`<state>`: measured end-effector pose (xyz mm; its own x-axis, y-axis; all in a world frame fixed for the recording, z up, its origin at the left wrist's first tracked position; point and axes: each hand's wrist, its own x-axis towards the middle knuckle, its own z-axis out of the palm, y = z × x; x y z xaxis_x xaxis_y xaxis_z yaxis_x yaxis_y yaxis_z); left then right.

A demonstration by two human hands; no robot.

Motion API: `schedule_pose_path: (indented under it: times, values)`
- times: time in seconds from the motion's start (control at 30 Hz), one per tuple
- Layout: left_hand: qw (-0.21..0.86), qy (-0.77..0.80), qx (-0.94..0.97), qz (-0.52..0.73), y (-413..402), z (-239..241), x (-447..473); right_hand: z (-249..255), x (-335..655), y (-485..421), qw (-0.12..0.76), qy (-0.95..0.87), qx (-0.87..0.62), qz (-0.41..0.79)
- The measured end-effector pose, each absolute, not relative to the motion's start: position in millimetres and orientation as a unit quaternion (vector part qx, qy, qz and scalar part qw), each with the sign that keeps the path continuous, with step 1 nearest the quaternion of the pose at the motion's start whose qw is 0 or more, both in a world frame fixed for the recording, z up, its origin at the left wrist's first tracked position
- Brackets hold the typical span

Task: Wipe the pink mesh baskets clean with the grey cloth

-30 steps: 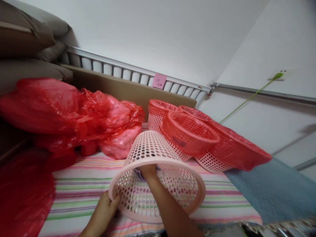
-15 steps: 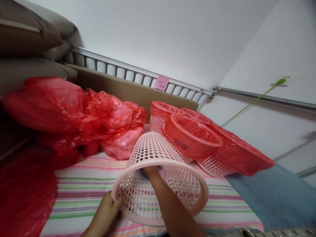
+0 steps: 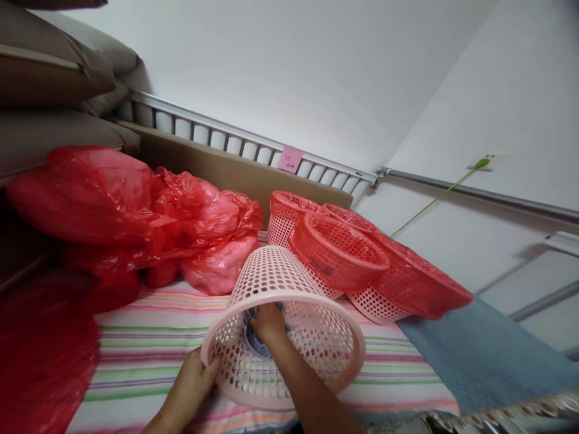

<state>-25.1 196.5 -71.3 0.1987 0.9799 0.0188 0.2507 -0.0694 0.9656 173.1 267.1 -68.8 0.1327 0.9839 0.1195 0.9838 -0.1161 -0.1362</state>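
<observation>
A pale pink perforated plastic basket (image 3: 283,295) lies on its side with its mouth facing me. My left hand (image 3: 199,375) is closed on the left of its rim, thumb inside. Through the mouth reaches my right hand (image 3: 270,325), its fingers closed against a bunched blue-grey cloth (image 3: 254,345) near the basket's bottom. The hand and the basket wall hide part of the cloth. Beneath the basket is a striped cloth (image 3: 140,355) in white, pink and green.
Several similar baskets with red bag liners (image 3: 346,247) stand just behind, to the right. Red plastic bags (image 3: 199,217) are heaped at the left, under stacked grey-brown cushions (image 3: 58,72). A radiator (image 3: 217,140) and a pink note (image 3: 290,159) are along the wall.
My right hand has drawn back slightly toward the basket's mouth, and more of the blue-grey cloth shows. My left hand keeps its hold on the rim. The view has shifted a little.
</observation>
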Motion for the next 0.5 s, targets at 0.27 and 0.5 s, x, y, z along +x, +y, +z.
schedule_pose_path:
  times: [0.27,0.5]
  values:
    - [0.473,0.490,0.618,0.393,196,-79,-25,-73,150,158,0.091,-0.669,-0.736,0.045]
    - [0.498,0.475,0.609,0.394,198,-87,-25,-74,142,124,0.100,-0.685,-0.719,0.067]
